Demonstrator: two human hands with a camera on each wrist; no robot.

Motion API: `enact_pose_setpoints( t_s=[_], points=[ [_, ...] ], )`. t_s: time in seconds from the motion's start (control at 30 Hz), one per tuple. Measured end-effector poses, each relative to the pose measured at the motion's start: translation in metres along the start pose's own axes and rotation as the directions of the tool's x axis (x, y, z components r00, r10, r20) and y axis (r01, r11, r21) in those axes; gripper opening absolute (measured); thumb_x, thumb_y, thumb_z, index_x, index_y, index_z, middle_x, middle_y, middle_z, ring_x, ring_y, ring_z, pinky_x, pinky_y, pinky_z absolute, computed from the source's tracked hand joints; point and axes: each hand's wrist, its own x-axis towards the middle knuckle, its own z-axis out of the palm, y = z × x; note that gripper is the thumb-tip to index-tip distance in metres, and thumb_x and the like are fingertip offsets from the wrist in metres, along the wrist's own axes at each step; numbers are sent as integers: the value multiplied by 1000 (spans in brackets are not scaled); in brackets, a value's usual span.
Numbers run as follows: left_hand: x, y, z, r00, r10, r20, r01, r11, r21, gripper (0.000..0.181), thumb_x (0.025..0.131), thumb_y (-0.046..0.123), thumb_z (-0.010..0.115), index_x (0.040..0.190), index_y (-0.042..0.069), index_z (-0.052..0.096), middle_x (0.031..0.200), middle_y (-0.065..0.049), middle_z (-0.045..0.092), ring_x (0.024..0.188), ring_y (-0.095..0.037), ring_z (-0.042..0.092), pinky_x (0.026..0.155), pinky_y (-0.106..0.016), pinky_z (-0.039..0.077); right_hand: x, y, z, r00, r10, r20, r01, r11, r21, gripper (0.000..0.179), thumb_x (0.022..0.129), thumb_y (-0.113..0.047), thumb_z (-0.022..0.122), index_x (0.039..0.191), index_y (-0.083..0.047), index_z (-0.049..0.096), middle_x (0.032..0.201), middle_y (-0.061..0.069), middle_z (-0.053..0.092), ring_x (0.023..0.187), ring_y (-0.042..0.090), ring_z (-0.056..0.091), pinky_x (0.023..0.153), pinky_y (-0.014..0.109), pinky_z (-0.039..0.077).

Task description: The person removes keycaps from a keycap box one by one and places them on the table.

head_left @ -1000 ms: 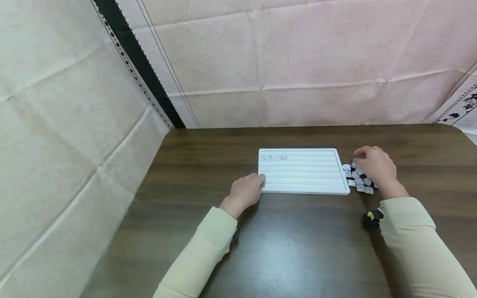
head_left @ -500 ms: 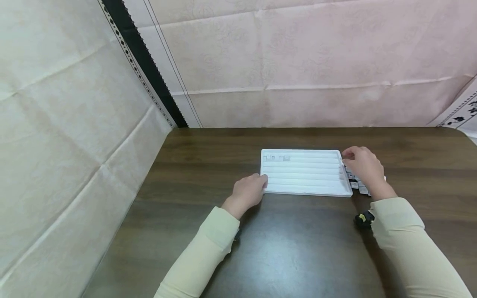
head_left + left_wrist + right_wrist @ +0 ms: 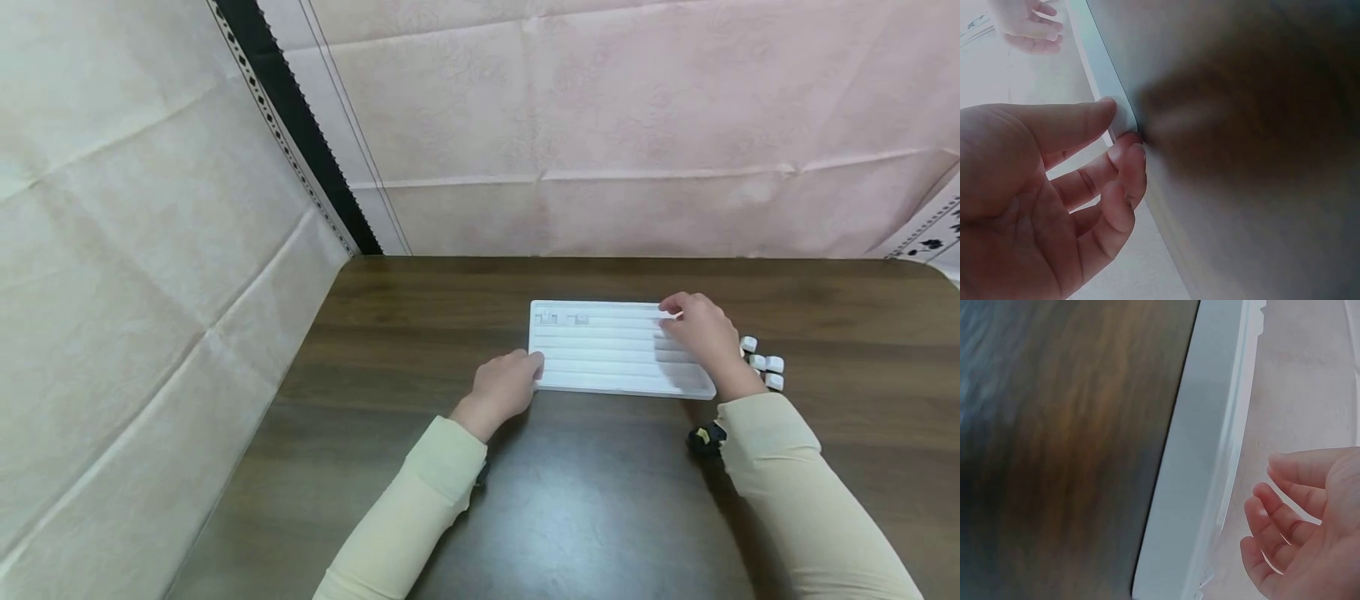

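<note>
A white rectangular tray (image 3: 615,354) with raised lengthwise ridges lies on the table. Small pale pieces (image 3: 562,318) sit in its top row, at the left end. My left hand (image 3: 504,385) grips the tray's near left corner; in the left wrist view its thumb lies on the rim (image 3: 1124,122) with fingers curled beneath. Above the tray's right end hovers my right hand (image 3: 701,332), thumb and index tips close together in the right wrist view. Whether a small piece is between them cannot be made out. Partly behind the right wrist are several small white blocks (image 3: 774,364).
The dark brown wooden table (image 3: 450,300) extends around the tray. Pale patterned cloth (image 3: 660,150) hangs along the back edge, and another cloth (image 3: 135,317) hangs at the left. A black device (image 3: 707,439) is strapped under the right wrist.
My right hand has moved left from the small white blocks to over the tray's right end, uncovering blocks on the right. My left hand keeps its grip on the tray corner.
</note>
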Motion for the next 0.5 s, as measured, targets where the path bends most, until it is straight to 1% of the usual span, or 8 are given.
enact_pose_setpoints(
  t_s=[0.23,0.5],
  points=[
    [0,0,0,1000,-1,4,1,1000,11,6,92,21,54,94,16,56,79,0,55,65,-14,49,53,-25,37,1,-8,6,1000,6,9,-6,1000,4,32,92,-17,51,119,-2,52,119,25,48,108,42,48,84,58,38],
    [0,0,0,1000,-9,17,9,1000,12,6,92,21,54,95,16,56,80,0,55,66,-14,50,53,-25,37,9,-22,15,999,-22,39,22,1000,-8,31,92,-18,52,119,-3,53,118,23,52,105,39,50,82,55,40]
  ],
)
